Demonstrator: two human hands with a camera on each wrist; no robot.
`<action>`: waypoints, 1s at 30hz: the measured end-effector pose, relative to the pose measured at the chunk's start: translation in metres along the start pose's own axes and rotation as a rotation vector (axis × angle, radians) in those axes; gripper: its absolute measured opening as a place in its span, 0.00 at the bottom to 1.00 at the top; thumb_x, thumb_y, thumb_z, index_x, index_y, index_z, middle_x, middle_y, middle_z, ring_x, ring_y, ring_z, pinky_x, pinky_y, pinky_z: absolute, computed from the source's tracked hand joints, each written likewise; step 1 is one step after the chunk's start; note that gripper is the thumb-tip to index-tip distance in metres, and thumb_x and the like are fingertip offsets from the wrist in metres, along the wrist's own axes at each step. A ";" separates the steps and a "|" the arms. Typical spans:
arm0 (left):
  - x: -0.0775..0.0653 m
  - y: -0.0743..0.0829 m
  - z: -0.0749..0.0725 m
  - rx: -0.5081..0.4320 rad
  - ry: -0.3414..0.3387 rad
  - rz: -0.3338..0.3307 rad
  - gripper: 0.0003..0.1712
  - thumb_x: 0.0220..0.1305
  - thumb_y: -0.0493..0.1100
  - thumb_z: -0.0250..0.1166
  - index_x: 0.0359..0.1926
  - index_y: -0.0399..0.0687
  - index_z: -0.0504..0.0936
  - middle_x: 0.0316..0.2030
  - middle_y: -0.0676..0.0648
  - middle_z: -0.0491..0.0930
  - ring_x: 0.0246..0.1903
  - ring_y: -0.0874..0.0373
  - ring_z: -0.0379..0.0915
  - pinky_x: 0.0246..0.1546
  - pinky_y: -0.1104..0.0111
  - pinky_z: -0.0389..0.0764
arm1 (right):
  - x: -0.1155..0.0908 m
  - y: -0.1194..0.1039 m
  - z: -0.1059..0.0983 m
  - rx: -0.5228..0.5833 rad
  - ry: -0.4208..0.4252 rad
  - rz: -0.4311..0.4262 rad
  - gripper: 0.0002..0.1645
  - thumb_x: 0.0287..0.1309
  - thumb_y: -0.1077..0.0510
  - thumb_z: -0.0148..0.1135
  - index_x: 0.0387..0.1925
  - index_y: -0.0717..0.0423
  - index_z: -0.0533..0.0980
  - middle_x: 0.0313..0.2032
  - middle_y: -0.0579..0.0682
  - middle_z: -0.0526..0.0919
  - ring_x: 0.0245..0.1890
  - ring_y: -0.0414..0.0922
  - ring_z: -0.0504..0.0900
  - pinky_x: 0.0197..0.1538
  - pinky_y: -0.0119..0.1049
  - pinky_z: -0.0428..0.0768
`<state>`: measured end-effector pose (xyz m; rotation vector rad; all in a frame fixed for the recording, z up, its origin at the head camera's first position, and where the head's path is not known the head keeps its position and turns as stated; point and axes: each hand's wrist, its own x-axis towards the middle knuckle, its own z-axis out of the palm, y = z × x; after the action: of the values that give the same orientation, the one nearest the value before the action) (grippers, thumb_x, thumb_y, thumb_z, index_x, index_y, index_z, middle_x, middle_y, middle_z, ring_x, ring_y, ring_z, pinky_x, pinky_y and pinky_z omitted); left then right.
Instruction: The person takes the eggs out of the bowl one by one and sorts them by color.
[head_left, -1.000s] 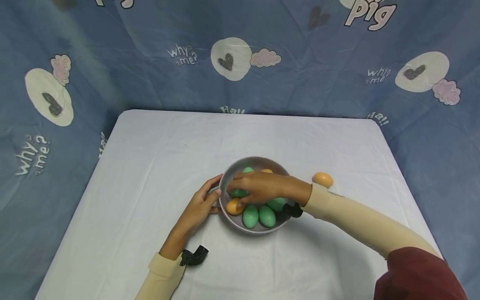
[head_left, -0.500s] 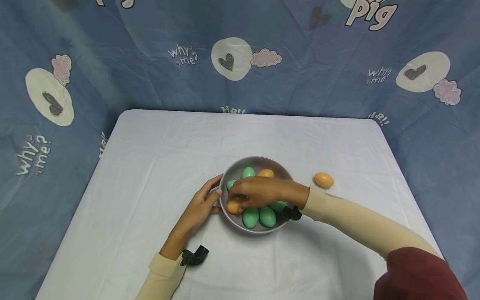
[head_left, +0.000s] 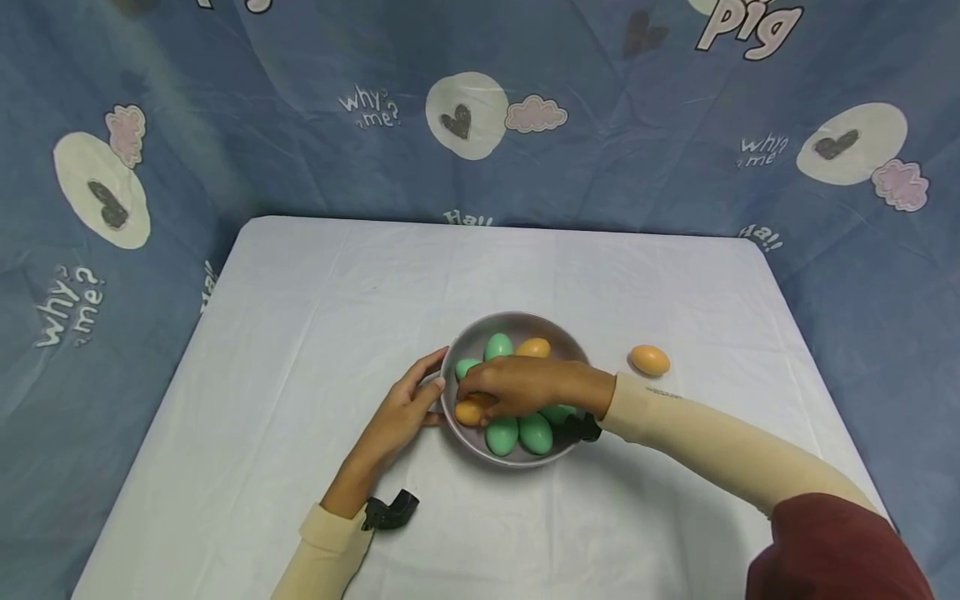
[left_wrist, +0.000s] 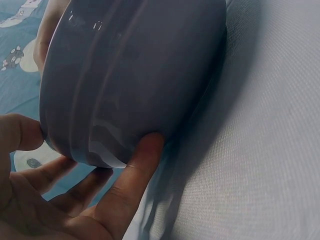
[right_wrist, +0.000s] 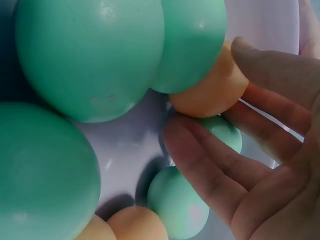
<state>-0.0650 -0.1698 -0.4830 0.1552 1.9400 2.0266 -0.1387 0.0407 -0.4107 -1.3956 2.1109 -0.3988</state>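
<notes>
Reaching down into grey bowl (left_wrist: 130, 75), right grip (head_left: 517, 385) curled round orange egg (head_left: 469, 411), left grip (head_left: 405, 408) spread against bowl's outside

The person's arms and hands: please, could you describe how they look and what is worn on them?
The left hand and right hand wear no gloves. A cream sleeve covers each forearm; the right one bears tiny dark lettering, unreadable here. Higher on the right arm is a maroon sleeve. A black piece sits at each wrist.

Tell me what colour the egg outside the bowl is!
The egg outside the bowl is yellow-orange; it shows best in the head view.
</notes>
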 end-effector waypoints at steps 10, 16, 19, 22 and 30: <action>0.000 0.000 -0.001 0.002 0.007 -0.004 0.29 0.79 0.47 0.51 0.76 0.56 0.59 0.75 0.44 0.57 0.59 0.42 0.74 0.43 0.60 0.88 | 0.004 -0.001 0.001 -0.008 -0.027 0.025 0.25 0.60 0.62 0.69 0.59 0.54 0.78 0.51 0.45 0.82 0.52 0.41 0.79 0.60 0.34 0.79; -0.001 0.000 -0.001 0.000 0.000 -0.004 0.30 0.79 0.47 0.51 0.77 0.55 0.58 0.75 0.43 0.57 0.60 0.41 0.73 0.44 0.60 0.88 | 0.006 0.000 0.003 -0.008 -0.031 0.023 0.25 0.60 0.61 0.69 0.60 0.53 0.77 0.52 0.44 0.82 0.52 0.41 0.79 0.60 0.34 0.78; -0.001 0.002 -0.001 0.005 0.001 -0.010 0.29 0.79 0.46 0.51 0.77 0.56 0.58 0.75 0.44 0.57 0.60 0.41 0.73 0.44 0.60 0.88 | 0.006 0.000 0.002 -0.008 -0.034 0.027 0.25 0.61 0.61 0.69 0.60 0.53 0.77 0.52 0.44 0.82 0.52 0.41 0.79 0.59 0.34 0.79; -0.001 0.002 -0.001 0.007 0.001 -0.011 0.29 0.79 0.46 0.51 0.77 0.57 0.58 0.75 0.44 0.57 0.59 0.42 0.73 0.44 0.60 0.88 | 0.007 0.000 0.002 -0.016 -0.034 0.031 0.25 0.61 0.60 0.69 0.60 0.53 0.77 0.52 0.44 0.82 0.51 0.40 0.79 0.58 0.33 0.79; -0.001 0.002 -0.001 0.008 0.006 -0.014 0.29 0.79 0.46 0.51 0.76 0.57 0.58 0.75 0.44 0.57 0.59 0.41 0.74 0.44 0.60 0.88 | 0.008 -0.001 0.002 -0.031 -0.040 0.025 0.23 0.61 0.61 0.68 0.58 0.53 0.78 0.48 0.43 0.82 0.45 0.39 0.78 0.54 0.31 0.79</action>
<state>-0.0647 -0.1712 -0.4810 0.1373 1.9482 2.0130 -0.1393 0.0327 -0.4142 -1.3824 2.1080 -0.3268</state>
